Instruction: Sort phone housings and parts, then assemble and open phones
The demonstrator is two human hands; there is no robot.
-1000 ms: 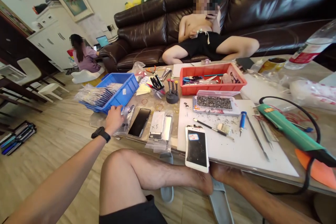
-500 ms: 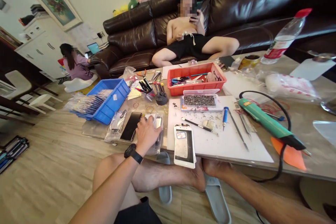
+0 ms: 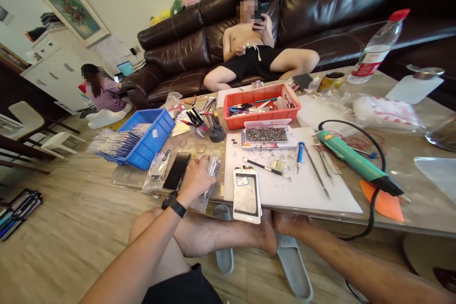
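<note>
Over the table edge [image 3: 313,218], a white phone screen panel [image 3: 245,194] is held up by the right hand [image 3: 287,223], whose fingers are hidden; the left hand [image 3: 195,179] is pressed, slightly spread, onto a plastic bag [image 3: 200,203].

A phone screen [image 3: 245,194] is poking out over the front edge of the work board [image 3: 320,194], with a screw tray [image 3: 266,135] sitting along its back edge, a parts bin [image 3: 149,140] sitting off left, and a heat gun [image 3: 351,161] lying right, all on the table [image 3: 420,209].

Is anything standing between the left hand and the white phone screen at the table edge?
Only a clear plastic bag. It lies flat under the left hand, on the side toward the white phone screen. It is low, so it probably blocks little.
</note>
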